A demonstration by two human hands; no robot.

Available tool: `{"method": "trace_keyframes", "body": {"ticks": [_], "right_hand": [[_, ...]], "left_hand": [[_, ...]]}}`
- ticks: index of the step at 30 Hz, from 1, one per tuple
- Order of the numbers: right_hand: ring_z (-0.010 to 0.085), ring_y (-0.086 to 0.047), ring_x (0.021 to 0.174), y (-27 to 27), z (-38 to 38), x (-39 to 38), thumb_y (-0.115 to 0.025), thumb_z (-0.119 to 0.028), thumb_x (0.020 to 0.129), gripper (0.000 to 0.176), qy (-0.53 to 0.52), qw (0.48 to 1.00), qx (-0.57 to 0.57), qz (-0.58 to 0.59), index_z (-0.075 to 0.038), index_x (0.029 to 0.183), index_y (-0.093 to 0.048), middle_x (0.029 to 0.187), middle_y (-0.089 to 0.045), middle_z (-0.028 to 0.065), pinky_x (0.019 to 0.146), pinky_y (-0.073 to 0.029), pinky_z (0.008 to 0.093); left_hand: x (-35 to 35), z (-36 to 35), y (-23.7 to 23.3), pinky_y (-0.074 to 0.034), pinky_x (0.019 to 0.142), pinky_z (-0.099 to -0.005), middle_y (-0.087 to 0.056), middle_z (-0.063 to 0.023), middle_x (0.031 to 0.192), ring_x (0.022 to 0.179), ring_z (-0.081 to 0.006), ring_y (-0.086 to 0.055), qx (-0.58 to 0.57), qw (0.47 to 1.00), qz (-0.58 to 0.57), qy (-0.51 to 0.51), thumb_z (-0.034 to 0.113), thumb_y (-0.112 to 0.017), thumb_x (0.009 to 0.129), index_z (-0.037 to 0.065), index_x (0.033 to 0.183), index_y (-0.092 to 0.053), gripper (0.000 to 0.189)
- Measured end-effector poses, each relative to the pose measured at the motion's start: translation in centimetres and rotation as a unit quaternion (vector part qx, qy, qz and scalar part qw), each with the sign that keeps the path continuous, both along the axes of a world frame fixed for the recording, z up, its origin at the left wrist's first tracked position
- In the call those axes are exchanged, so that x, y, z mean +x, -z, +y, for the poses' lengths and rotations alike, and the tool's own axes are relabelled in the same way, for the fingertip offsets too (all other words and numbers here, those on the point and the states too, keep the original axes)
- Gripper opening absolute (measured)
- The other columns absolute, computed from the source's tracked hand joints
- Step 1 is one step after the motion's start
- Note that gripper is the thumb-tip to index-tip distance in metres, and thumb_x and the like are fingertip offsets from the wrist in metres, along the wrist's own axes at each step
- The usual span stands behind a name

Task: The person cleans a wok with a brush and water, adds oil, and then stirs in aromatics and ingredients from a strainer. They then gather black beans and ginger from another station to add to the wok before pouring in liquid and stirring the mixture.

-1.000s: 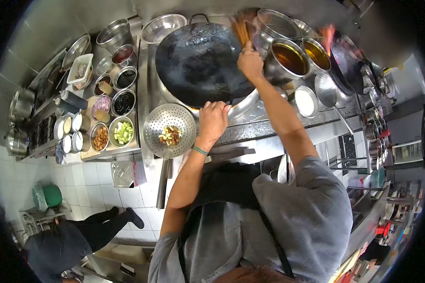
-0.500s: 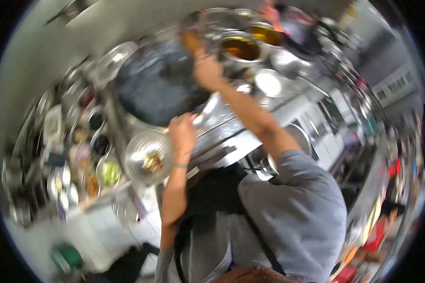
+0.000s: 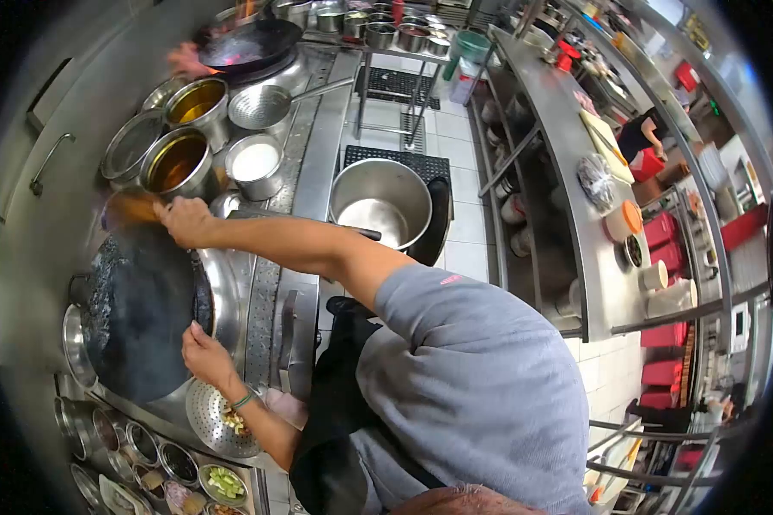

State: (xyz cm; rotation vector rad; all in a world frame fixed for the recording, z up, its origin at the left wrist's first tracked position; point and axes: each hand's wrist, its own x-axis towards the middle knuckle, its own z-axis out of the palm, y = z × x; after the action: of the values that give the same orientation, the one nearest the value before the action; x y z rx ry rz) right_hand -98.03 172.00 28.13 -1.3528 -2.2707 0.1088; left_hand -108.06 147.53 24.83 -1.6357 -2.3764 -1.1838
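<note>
A big blackened wok [image 3: 146,318] with haze over it sits on the stove at the left. My left hand [image 3: 206,356] is closed at the near rim of the wok, fingers pinched on its edge. Stretched across to the wok's right end, my right hand [image 3: 187,221] is wrapped round an orange-brown brush [image 3: 133,209]. Motion smears this tool, which resembles a bamboo wok brush. Below my left wrist lies a perforated strainer [image 3: 206,418] with chopped pieces in it, partly hidden by my forearm.
Pots of amber liquid [image 3: 179,165], a pot of white contents [image 3: 254,160] and a skimmer [image 3: 261,107] stand beyond my right hand. Ingredient bowls [image 3: 222,483] line the lower left. A large steel pot [image 3: 381,202] stands behind my right arm. Flames rise by another wok [image 3: 249,43].
The head view has swung to the right, so the wok now appears at the left and the aisle shows. My left hand stays at the wok's rim; my right hand still grips the brush.
</note>
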Motion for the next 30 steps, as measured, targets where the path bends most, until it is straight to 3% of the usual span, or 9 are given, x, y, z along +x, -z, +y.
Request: {"method": "trace_keyframes", "body": {"ticks": [3, 7, 14, 16, 21, 23, 24, 26, 30], "right_hand": [[0.0351, -0.069, 0.101, -2.6, -3.8, 7.0, -0.072, -0.033, 0.085, 0.064, 0.034, 0.972, -0.115, 0.204, -0.014, 0.142, -0.050, 0.104, -0.070, 0.0201, 0.085, -0.054, 0.0469], [0.0379, -0.068, 0.101, 2.2, -8.7, 15.9, -0.076, -0.034, 0.081, 0.070, -0.005, 0.951, -0.142, 0.275, -0.013, 0.142, -0.050, 0.111, -0.070, 0.0198, 0.088, -0.055, 0.0439], [0.0381, -0.068, 0.086, 14.0, -16.9, 25.8, -0.073, -0.031, 0.085, 0.066, -0.042, 0.991, -0.121, 0.031, -0.009, 0.142, -0.048, 0.101, -0.066, 0.0189, 0.074, -0.055, 0.0473], [0.0376, -0.067, 0.078, 15.6, -16.9, 26.1, -0.071, -0.029, 0.086, 0.060, -0.058, 0.995, -0.076, 0.041, -0.010, 0.139, -0.048, 0.099, -0.062, 0.0182, 0.062, -0.055, 0.0475], [0.0368, -0.069, 0.077, 16.8, -14.7, 25.1, -0.063, -0.022, 0.088, 0.047, 0.009, 0.993, -0.109, -0.038, -0.010, 0.132, -0.051, 0.099, -0.063, 0.0208, 0.059, -0.056, 0.0485], [0.0361, -0.068, 0.081, 22.5, -11.9, 25.5, -0.060, -0.015, 0.086, 0.046, -0.034, 0.994, -0.040, -0.095, -0.007, 0.131, -0.051, 0.091, -0.065, 0.0186, 0.063, -0.055, 0.0512], [0.0363, -0.065, 0.086, 17.4, -12.9, 25.1, -0.066, -0.016, 0.082, 0.054, -0.039, 0.994, -0.068, -0.074, -0.006, 0.133, -0.051, 0.092, -0.066, 0.0188, 0.070, -0.054, 0.0513], [0.0384, -0.062, 0.092, 13.2, -13.6, 24.7, -0.077, -0.030, 0.079, 0.073, -0.041, 0.990, -0.126, -0.048, -0.005, 0.140, -0.047, 0.100, -0.061, 0.0206, 0.075, -0.052, 0.0492], [0.0414, -0.060, 0.094, 13.2, -12.6, 25.6, -0.078, -0.042, 0.082, 0.083, -0.085, 0.979, -0.179, -0.044, -0.003, 0.145, -0.041, 0.105, -0.055, 0.0224, 0.075, -0.052, 0.0493]], "left_hand": [[-0.4, 0.2, 0.7, -0.050, 0.078, -0.0506, -0.071, -0.0194, 0.096, 0.089, -0.0415, -0.065, -0.004, 1.000, -0.003, 0.002, 0.035, -0.054, 0.102, 0.003, 0.102, -0.071, 0.036], [0.0, 0.0, 0.4, -0.050, 0.080, -0.0496, -0.071, -0.0186, 0.098, 0.092, -0.0408, -0.065, -0.001, 1.000, 0.012, -0.008, 0.036, -0.054, 0.102, 0.003, 0.102, -0.071, 0.037], [0.1, -0.1, 0.3, -0.049, 0.083, -0.0492, -0.071, -0.0185, 0.098, 0.093, -0.0407, -0.063, -0.010, 1.000, 0.013, -0.013, 0.033, -0.054, 0.102, 0.001, 0.102, -0.070, 0.035], [0.0, 0.1, 0.7, -0.048, 0.081, -0.0498, -0.070, -0.0197, 0.095, 0.091, -0.0413, -0.063, 0.019, 1.000, 0.023, -0.001, 0.030, -0.054, 0.102, 0.000, 0.099, -0.069, 0.034], [-0.7, 0.3, 2.6, -0.048, 0.076, -0.0502, -0.069, -0.0202, 0.088, 0.083, -0.0429, -0.062, -0.004, 0.998, 0.061, -0.029, 0.030, -0.052, 0.102, 0.002, 0.094, -0.070, 0.034], [0.1, 0.8, 3.1, -0.048, 0.077, -0.0473, -0.071, -0.0156, 0.088, 0.082, -0.0379, -0.064, 0.169, 0.980, 0.100, 0.015, 0.028, -0.055, 0.100, 0.004, 0.088, -0.071, 0.031], [-0.3, 0.2, 3.5, -0.046, 0.086, -0.0467, -0.071, -0.0142, 0.095, 0.092, -0.0347, -0.063, 0.015, 0.998, 0.050, -0.045, 0.025, -0.056, 0.100, 0.005, 0.094, -0.072, 0.026], [2.8, -0.6, -0.6, -0.040, 0.099, -0.0468, -0.067, -0.0167, 0.111, 0.108, -0.0365, -0.058, 0.008, 0.997, -0.013, -0.079, 0.018, -0.059, 0.098, 0.004, 0.116, -0.067, 0.025], [6.1, -1.7, -1.1, -0.039, 0.108, -0.0492, -0.063, -0.0233, 0.124, 0.123, -0.0403, -0.054, 0.077, 0.986, 0.049, -0.138, 0.011, -0.057, 0.097, 0.000, 0.125, -0.063, 0.031]]}}
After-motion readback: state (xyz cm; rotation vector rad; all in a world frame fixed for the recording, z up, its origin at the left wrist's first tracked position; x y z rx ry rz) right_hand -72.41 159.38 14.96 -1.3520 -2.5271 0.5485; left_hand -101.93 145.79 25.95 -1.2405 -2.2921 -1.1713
